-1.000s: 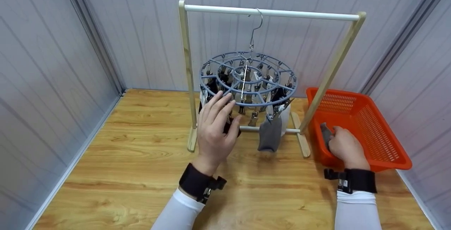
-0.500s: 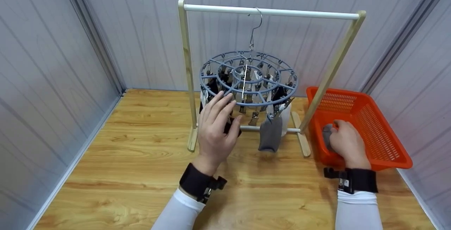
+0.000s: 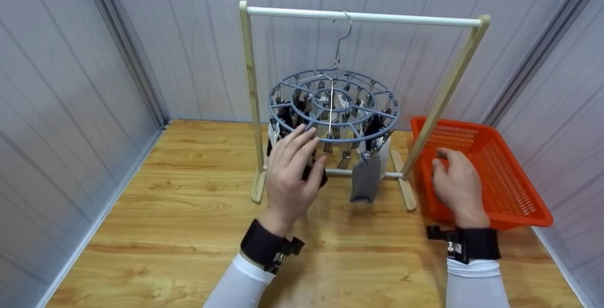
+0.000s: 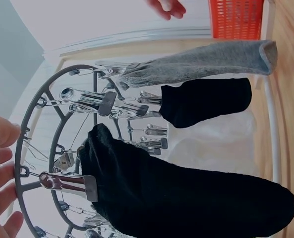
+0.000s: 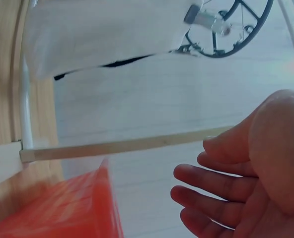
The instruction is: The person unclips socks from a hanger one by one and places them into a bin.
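Observation:
A round blue-grey clip hanger (image 3: 336, 140) hangs by its hook, with black, white and grey socks clipped around it. My left hand (image 3: 290, 176) is at its front rim, fingers extended and touching the ring. In the left wrist view, a black sock (image 4: 177, 191) hangs from a metal clip (image 4: 67, 184) near these fingers, beside a grey sock (image 4: 201, 64) and a smaller black sock (image 4: 209, 101). Over the left part of the orange basket (image 3: 502, 176) is my right hand (image 3: 457, 183). Its fingers are loosely bent, with nothing between them in the right wrist view.
A wooden stand with a white top bar (image 3: 401, 18) carries the hanger, its feet on the wood-grain table (image 3: 188, 232). The basket stands against the stand's right leg (image 3: 443, 95). Pale panel walls (image 3: 198, 62) enclose the back and sides.
My right hand has risen off the grey cloth in the basket, which is now hidden behind it. The hanger has turned slightly, shifting the front grey sock right. My left hand has barely moved.

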Demonstrator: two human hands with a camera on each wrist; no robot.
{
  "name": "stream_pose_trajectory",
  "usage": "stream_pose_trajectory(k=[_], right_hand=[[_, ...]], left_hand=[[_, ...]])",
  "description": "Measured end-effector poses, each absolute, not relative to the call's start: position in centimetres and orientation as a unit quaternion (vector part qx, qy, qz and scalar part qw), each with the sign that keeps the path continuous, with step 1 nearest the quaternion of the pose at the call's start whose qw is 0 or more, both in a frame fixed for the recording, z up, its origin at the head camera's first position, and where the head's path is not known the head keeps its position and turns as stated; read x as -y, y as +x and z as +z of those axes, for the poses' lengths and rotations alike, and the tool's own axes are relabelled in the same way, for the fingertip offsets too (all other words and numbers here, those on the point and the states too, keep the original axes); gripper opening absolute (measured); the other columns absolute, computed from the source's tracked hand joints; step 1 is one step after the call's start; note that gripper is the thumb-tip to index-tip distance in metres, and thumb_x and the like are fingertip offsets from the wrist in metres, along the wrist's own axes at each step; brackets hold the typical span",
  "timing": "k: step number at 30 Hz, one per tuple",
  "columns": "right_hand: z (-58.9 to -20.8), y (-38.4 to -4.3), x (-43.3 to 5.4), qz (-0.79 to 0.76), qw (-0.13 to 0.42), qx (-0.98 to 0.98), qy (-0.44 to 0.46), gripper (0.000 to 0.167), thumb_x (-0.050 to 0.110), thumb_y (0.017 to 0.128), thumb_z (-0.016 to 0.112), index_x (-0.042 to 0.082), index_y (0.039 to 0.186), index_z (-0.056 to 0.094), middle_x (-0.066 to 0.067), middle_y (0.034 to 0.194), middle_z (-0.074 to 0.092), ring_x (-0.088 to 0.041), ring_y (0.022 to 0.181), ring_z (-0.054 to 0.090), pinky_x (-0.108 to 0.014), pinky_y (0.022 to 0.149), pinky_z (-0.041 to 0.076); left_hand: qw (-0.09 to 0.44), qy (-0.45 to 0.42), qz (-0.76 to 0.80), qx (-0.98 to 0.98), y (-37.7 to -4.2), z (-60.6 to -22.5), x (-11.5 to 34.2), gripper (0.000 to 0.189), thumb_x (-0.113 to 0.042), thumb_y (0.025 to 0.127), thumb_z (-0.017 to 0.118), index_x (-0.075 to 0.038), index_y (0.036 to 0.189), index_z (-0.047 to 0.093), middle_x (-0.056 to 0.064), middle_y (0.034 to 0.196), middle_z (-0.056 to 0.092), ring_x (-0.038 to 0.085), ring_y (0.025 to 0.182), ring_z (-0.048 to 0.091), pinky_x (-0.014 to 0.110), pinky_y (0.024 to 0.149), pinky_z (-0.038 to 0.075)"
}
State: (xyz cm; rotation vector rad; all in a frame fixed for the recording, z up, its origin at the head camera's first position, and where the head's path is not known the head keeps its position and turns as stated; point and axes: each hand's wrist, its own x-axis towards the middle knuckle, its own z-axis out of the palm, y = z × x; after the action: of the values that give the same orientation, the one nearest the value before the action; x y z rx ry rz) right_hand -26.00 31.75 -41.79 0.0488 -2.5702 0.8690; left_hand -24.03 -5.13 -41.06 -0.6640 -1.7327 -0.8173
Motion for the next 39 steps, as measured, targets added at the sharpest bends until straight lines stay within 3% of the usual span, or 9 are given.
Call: stream_pose_trajectory(k=[9, 15, 20, 26, 33, 39], right_hand=[[-41.7, -25.8, -30.6, 0.314, 0.246, 0.915, 0.054, 0.036, 0.012, 0.114, 0.059, -0.007, 0.143, 0.065, -0.029, 0.14, 0.066, -0.049, 0.116, 0.068, -0.066, 0.099, 0.056], [-41.6, -25.7, -30.4, 0.314, 0.252, 0.914, 0.06, 0.035, 0.012, 0.114, 0.06, -0.006, 0.142, 0.067, -0.027, 0.139, 0.068, -0.046, 0.109, 0.071, -0.065, 0.095, 0.058], [-41.5, -25.6, -29.9, 0.309, 0.276, 0.907, 0.076, 0.032, 0.009, 0.112, 0.062, -0.005, 0.139, 0.07, -0.026, 0.134, 0.07, -0.043, 0.101, 0.071, -0.06, 0.089, 0.058], [-41.2, -25.4, -28.9, 0.299, 0.283, 0.907, 0.092, 0.03, 0.007, 0.11, 0.066, -0.004, 0.138, 0.071, -0.023, 0.131, 0.072, -0.039, 0.107, 0.067, -0.049, 0.086, 0.051], [-41.1, -25.4, -27.9, 0.297, 0.307, 0.891, 0.153, 0.027, 0.005, 0.107, 0.072, -0.005, 0.132, 0.074, -0.022, 0.123, 0.075, -0.041, 0.114, 0.07, -0.058, 0.099, 0.055], [-41.5, -25.3, -26.9, 0.312, 0.291, 0.884, 0.193, 0.027, 0.011, 0.107, 0.076, -0.001, 0.132, 0.076, -0.014, 0.12, 0.077, -0.031, 0.105, 0.071, -0.026, 0.086, 0.051]], left_hand=[[0.525, -0.292, -0.34, 0.723, -23.6, -40.7, 5.0, 0.033, -0.011, 0.103, 0.079, 0.0, 0.135, 0.076, 0.016, 0.144, 0.073, 0.035, 0.143, 0.063, 0.055, 0.121, 0.048], [0.532, -0.287, -0.34, 0.72, -23.8, -40.2, 5.3, 0.038, -0.014, 0.102, 0.08, 0.001, 0.136, 0.075, 0.017, 0.149, 0.07, 0.039, 0.147, 0.059, 0.059, 0.124, 0.044], [0.542, -0.247, -0.322, 0.736, -24.2, -40.3, 6.0, 0.042, -0.008, 0.1, 0.072, 0.002, 0.141, 0.072, 0.018, 0.153, 0.066, 0.04, 0.151, 0.055, 0.062, 0.129, 0.036], [0.54, -0.229, -0.308, 0.749, -24.6, -40.7, 6.4, 0.047, -0.003, 0.095, 0.066, 0.003, 0.141, 0.071, 0.019, 0.154, 0.066, 0.04, 0.151, 0.054, 0.06, 0.131, 0.033], [0.533, -0.239, -0.307, 0.751, -24.7, -40.9, 6.4, 0.045, -0.002, 0.094, 0.065, 0.003, 0.138, 0.073, 0.017, 0.15, 0.069, 0.039, 0.149, 0.056, 0.058, 0.131, 0.034], [0.531, -0.245, -0.311, 0.75, -24.6, -40.8, 6.2, 0.044, 0.001, 0.093, 0.067, 0.002, 0.136, 0.075, 0.015, 0.148, 0.071, 0.036, 0.148, 0.059, 0.056, 0.131, 0.036]])
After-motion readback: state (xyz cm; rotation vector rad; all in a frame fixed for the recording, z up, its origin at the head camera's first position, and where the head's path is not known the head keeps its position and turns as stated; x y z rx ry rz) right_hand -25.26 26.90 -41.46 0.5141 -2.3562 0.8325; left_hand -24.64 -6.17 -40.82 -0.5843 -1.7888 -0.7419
